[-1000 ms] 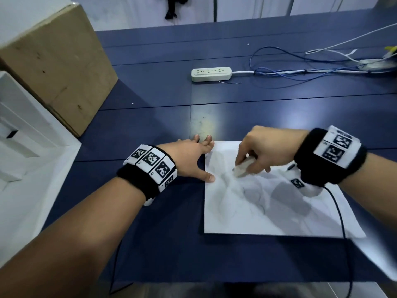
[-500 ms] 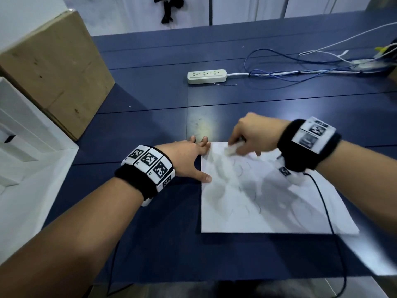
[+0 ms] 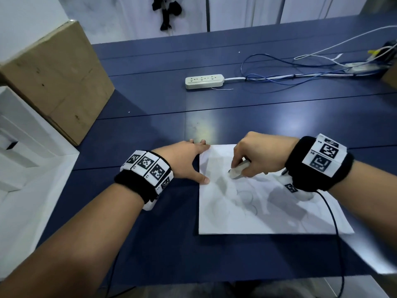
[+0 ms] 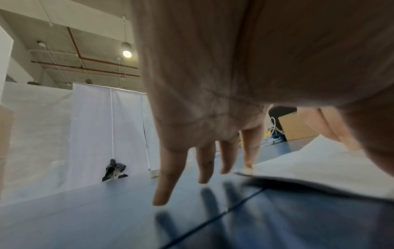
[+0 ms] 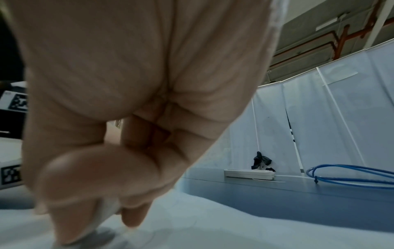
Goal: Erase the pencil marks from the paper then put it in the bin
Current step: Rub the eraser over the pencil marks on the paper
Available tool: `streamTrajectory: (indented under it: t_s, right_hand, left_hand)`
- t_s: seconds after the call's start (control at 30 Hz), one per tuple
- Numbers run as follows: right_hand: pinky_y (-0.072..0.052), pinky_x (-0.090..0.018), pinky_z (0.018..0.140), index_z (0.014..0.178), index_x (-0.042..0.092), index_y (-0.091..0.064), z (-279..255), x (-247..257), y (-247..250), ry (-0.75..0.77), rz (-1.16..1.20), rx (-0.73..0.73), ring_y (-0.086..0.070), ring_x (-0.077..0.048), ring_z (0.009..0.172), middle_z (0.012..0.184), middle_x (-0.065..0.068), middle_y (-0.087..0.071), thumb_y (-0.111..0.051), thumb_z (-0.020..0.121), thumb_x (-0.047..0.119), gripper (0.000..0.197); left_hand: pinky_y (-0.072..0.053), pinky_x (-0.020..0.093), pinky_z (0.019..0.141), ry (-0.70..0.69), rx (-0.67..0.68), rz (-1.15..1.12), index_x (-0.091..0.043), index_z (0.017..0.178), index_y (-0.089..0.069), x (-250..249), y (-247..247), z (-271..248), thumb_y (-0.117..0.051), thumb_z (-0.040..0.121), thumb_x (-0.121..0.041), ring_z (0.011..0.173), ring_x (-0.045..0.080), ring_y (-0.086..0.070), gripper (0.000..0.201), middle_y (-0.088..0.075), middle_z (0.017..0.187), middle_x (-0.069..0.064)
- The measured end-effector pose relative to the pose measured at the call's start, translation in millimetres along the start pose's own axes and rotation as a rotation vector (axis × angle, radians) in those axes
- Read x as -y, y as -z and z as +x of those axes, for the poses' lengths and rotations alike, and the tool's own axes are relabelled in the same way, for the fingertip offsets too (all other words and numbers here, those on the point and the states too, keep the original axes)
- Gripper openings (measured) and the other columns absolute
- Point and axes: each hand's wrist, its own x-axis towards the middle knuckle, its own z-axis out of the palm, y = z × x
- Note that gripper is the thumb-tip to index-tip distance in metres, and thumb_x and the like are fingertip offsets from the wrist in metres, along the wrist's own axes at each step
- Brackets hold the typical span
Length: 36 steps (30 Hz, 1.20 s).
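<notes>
From the head view the erasing step is under way, the right hand (image 3: pixel 255 155) pinching an eraser (image 3: pixel 237 171) onto the pencilled paper (image 3: pixel 257 211) lying on the blue table (image 3: pixel 150 100), while the left-wrist view shows the left hand (image 4: pixel 213 101) flat with straight fingers (image 4: pixel 168 176) pinning the sheet's corner, and the right-wrist view shows curled fingers (image 5: pixel 136 214) round the eraser, so more rubbing seems needed before binning.

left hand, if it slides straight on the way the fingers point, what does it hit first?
Probably nothing near: the left hand points away across the bare blue table. The power strip lies further off and to the right, likely outside that line; depth is hard to judge.
</notes>
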Motion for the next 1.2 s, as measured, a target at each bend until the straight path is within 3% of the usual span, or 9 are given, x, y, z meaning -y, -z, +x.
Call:
streamTrajectory:
  t_s: [0.1,0.2,0.33,0.4,0.53,0.73,0.97,1.13,1.2]
  right_hand:
    - [-0.057,-0.032,0.046,0.095,0.033,-0.075,0,0,-2,-0.028,-0.019,-0.003,-0.068,-0.018,0.053,0.079,0.000,-0.071,-0.060,0.069,0.038,0.030]
    - [-0.059,-0.034,0.050,0.097,0.032,-0.075,-1,3,0,-0.042,-0.021,-0.002,-0.067,-0.016,0.048,0.077,0.000,-0.072,-0.066,0.074,0.030,0.024]
    - [-0.059,-0.027,0.062,0.094,0.027,-0.077,5,9,16,-0.051,-0.020,0.003,-0.065,-0.009,0.043,0.063,0.008,-0.070,-0.072,0.077,0.025,0.018]
    - [-0.058,-0.023,0.060,0.093,0.023,-0.078,16,5,27,-0.072,-0.038,-0.085,-0.066,-0.008,0.043,0.055,0.015,-0.066,-0.071,0.079,0.023,0.015]
    - [-0.060,-0.030,0.061,0.090,0.022,-0.078,25,-2,30,-0.103,-0.017,-0.156,-0.066,-0.008,0.044,0.065,0.007,-0.071,-0.069,0.081,0.025,0.013]
    - [-0.045,-0.011,0.046,0.099,0.027,-0.077,-8,13,7,0.023,0.020,0.109,-0.068,-0.016,0.049,0.077,0.000,-0.072,-0.073,0.074,0.020,0.026]
    - [-0.058,-0.030,0.056,0.096,0.020,-0.077,27,-10,23,-0.103,-0.034,-0.213,-0.064,-0.012,0.042,0.076,0.003,-0.072,-0.068,0.083,0.023,0.016]
    - [-0.049,-0.015,0.048,0.095,0.029,-0.076,-8,12,10,0.026,0.029,0.075,-0.066,-0.013,0.046,0.071,-0.001,-0.071,-0.073,0.074,0.019,0.024]
    - [-0.050,-0.014,0.051,0.096,0.028,-0.077,-5,12,13,0.013,0.008,0.069,-0.065,-0.010,0.043,0.068,0.001,-0.071,-0.074,0.075,0.020,0.023]
  left_hand:
    - [-0.025,0.045,0.117,-0.037,-0.117,0.067,-0.026,0.151,-0.030,-9,8,2,-0.072,0.069,-0.064,0.149,0.022,-0.010,0.099,-0.010,0.162,0.002]
    - [-0.037,0.037,0.102,-0.077,-0.151,0.186,-0.028,0.135,-0.054,-21,13,3,-0.069,0.068,-0.069,0.130,0.020,-0.038,0.081,-0.038,0.144,-0.004]
    - [-0.044,0.037,0.091,-0.043,-0.095,0.192,-0.026,0.128,-0.059,-25,11,3,-0.072,0.065,-0.069,0.112,0.019,-0.051,0.077,-0.048,0.122,-0.006]
    - [-0.042,0.036,0.086,-0.031,-0.089,0.195,-0.027,0.119,-0.062,-25,12,2,-0.071,0.065,-0.069,0.106,0.019,-0.052,0.069,-0.047,0.110,-0.007]
    - [-0.037,0.038,0.087,-0.017,-0.083,0.220,-0.029,0.120,-0.061,-26,11,2,-0.069,0.065,-0.071,0.105,0.018,-0.052,0.070,-0.047,0.108,-0.007]
    - [-0.033,0.041,0.090,-0.030,-0.069,0.217,-0.026,0.111,-0.065,-22,9,7,-0.067,0.063,-0.074,0.107,0.018,-0.052,0.068,-0.051,0.113,-0.005]
    - [-0.031,0.038,0.088,-0.025,-0.059,0.241,-0.027,0.114,-0.063,-27,13,6,-0.069,0.065,-0.071,0.099,0.016,-0.052,0.066,-0.049,0.107,-0.005]
    - [-0.030,0.037,0.085,-0.021,-0.057,0.228,-0.025,0.111,-0.064,-27,13,8,-0.070,0.064,-0.072,0.101,0.016,-0.052,0.067,-0.050,0.107,-0.005]
    - [-0.031,0.037,0.086,-0.024,-0.064,0.223,-0.026,0.115,-0.064,-27,13,8,-0.070,0.064,-0.071,0.100,0.015,-0.051,0.069,-0.049,0.108,-0.005]
